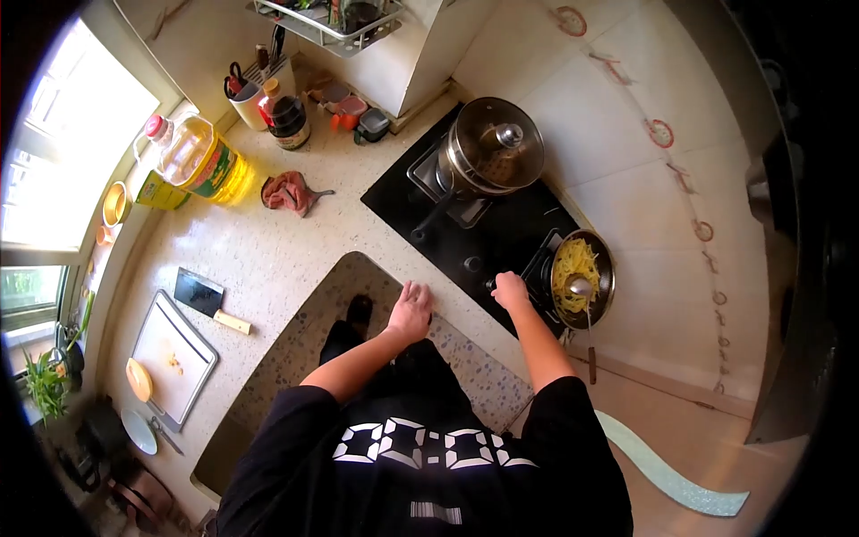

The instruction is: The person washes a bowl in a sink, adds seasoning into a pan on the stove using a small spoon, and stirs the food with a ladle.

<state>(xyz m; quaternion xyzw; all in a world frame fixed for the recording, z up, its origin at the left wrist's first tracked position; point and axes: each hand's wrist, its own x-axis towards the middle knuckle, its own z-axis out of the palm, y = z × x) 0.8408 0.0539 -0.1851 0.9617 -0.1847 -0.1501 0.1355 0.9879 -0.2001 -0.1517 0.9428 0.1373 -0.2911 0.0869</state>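
Resting on the stove's [523, 215] right end, a pan [606, 276] of yellow shreds [575, 261] is held.
Its handle [490, 285] appears clasped by the right hand [511, 292]; the left hand [411, 311], apart, is loosely spread near the stove's front edge.

Black T-shirt [434, 486], lower centre of frame; short, loose sleeves [568, 412] ending near the elbows. Chest print [403, 443]: large white segmented figures with colon, clock-style, last one distorted. Small pale barcode-like patch [436, 513] beneath. Black legwear [420, 376]. Left hand [412, 311], right hand [510, 291] both bare.
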